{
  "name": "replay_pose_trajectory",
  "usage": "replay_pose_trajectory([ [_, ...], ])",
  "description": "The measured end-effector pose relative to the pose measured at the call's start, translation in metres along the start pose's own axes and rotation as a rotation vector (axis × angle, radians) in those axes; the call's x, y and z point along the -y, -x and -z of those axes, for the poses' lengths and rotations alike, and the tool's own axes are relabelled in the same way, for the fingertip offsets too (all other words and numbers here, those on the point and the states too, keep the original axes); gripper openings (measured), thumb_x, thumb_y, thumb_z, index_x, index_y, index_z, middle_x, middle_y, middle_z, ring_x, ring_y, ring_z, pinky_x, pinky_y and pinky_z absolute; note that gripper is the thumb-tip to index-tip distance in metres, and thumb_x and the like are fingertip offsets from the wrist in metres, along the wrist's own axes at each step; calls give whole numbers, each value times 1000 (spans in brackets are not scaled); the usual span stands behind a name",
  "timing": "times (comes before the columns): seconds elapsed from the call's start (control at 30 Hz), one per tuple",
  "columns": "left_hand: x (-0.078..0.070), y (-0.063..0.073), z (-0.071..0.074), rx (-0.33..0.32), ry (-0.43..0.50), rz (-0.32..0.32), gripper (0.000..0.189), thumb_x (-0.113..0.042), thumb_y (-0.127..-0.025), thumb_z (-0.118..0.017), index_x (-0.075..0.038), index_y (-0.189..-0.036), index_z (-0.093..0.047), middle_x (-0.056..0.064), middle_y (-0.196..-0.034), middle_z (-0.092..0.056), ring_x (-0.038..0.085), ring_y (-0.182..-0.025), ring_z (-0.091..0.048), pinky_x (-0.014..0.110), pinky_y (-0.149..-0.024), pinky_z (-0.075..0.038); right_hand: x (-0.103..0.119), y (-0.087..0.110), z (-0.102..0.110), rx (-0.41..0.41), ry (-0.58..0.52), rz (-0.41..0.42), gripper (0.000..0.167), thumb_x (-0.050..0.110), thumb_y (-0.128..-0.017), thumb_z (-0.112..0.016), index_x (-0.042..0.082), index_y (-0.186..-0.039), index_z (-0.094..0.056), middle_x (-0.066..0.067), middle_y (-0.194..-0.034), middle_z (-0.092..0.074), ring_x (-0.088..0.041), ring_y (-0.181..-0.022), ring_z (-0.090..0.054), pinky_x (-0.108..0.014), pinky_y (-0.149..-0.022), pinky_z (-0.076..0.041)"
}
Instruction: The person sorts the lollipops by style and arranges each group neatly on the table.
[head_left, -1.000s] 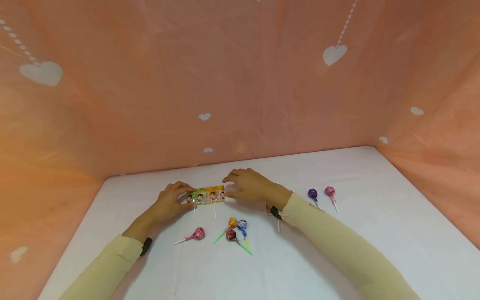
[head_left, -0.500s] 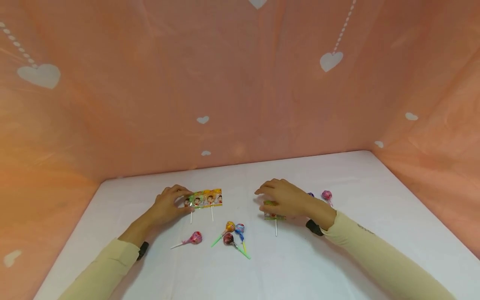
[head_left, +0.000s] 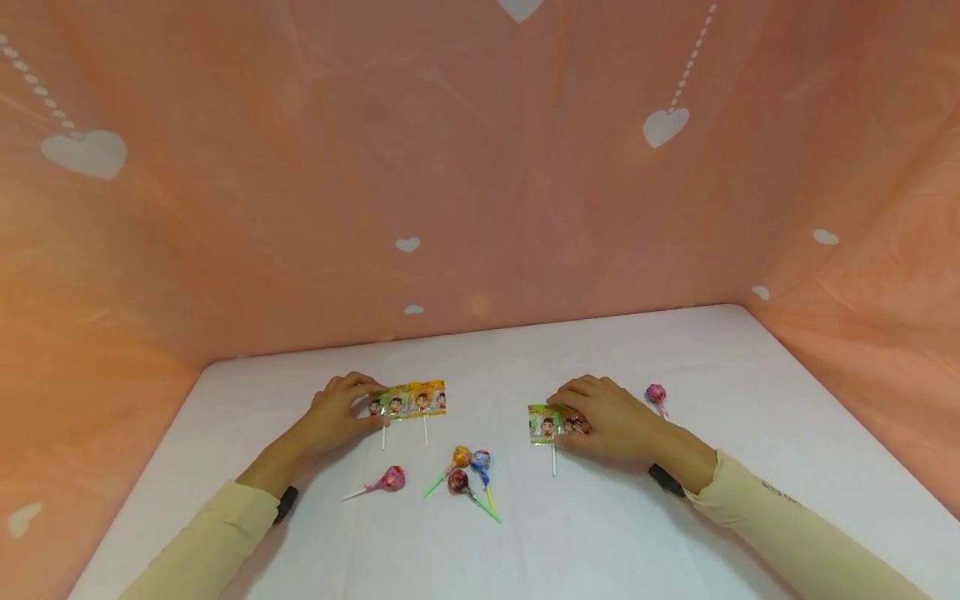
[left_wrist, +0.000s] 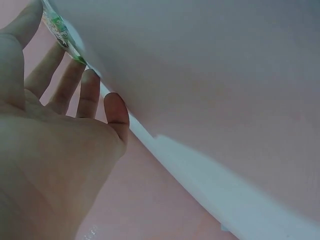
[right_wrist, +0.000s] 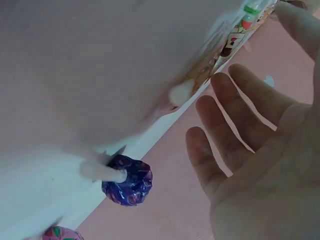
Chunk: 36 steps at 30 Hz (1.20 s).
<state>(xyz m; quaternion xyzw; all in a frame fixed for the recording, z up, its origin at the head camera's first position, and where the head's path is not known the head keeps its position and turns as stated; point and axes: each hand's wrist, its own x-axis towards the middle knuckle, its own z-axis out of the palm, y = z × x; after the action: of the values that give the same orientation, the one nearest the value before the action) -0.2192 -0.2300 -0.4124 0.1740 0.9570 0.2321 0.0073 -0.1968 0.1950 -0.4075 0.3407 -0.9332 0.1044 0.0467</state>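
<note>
My left hand (head_left: pixel 337 414) holds the left end of a row of flat-wrapped lollipops (head_left: pixel 422 400), green then orange, between thumb and fingers. Their white sticks point toward me. In the left wrist view, the green wrapper (left_wrist: pixel 62 35) lies at the thumb and fingertips. Farther right, my right hand (head_left: pixel 611 421) grips the right end of a second flat-wrapped set, a green lollipop (head_left: pixel 542 425) beside a reddish-brown one (head_left: pixel 576 420) partly covered by the fingers. The right wrist view shows the other fingers spread, with a purple lollipop (right_wrist: pixel 127 187) near them; the hand hides it from the head view.
Between the hands and nearer me lie yellow (head_left: pixel 461 456), blue (head_left: pixel 482 460) and dark red (head_left: pixel 457 481) round lollipops, close together. A pink lollipop (head_left: pixel 392 477) lies left of them, another pink one (head_left: pixel 656 393) beyond my right hand. A peach curtain (head_left: pixel 480 208) closes the white table's back.
My right hand has moved right, from the orange lollipop's end to the second wrapped set, and now grips its right end. My left hand stays at the green wrapper.
</note>
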Motion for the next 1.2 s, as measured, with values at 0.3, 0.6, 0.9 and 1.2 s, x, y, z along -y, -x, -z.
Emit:
replay_pose_trajectory([
  [0.3, 5, -1, -2, 1, -13, 9, 52, -35, -87, -76, -10, -130, -64, 15, -134, -56, 39, -124, -45, 62, -99, -33, 4, -2, -3, 16, -20, -55, 52, 50, -85, -72, 20, -126, -65, 2, -125, -63, -21, -120, -55, -45, -101, -45],
  [0.6, 8, 0, 0, -14, -17, -6, 50, -34, -86, -77, -10, -129, -65, 15, -132, -57, 39, -122, -47, 62, -97, -34, 4, -6, -8, 26, -8, -64, 52, 51, -83, -73, 20, -125, -67, 3, -121, -63, -18, -115, -56, -41, -98, -47],
  [0.9, 6, -5, -2, -13, -10, -24, 50, -35, -87, -76, -11, -129, -65, 13, -132, -57, 37, -122, -46, 59, -94, -34, 7, -4, -5, 8, -3, -81, 49, 46, -80, -76, 18, -120, -70, 3, -115, -64, -17, -109, -56, -39, -94, -47],
  [1.2, 6, -5, -5, 4, -5, -2, 50, -37, -86, -76, -12, -129, -65, 12, -132, -56, 36, -122, -46, 59, -95, -34, 9, -3, -5, -18, 22, -65, 46, 45, -74, -79, 18, -111, -73, 6, -106, -66, -14, -101, -57, -37, -93, -45],
])
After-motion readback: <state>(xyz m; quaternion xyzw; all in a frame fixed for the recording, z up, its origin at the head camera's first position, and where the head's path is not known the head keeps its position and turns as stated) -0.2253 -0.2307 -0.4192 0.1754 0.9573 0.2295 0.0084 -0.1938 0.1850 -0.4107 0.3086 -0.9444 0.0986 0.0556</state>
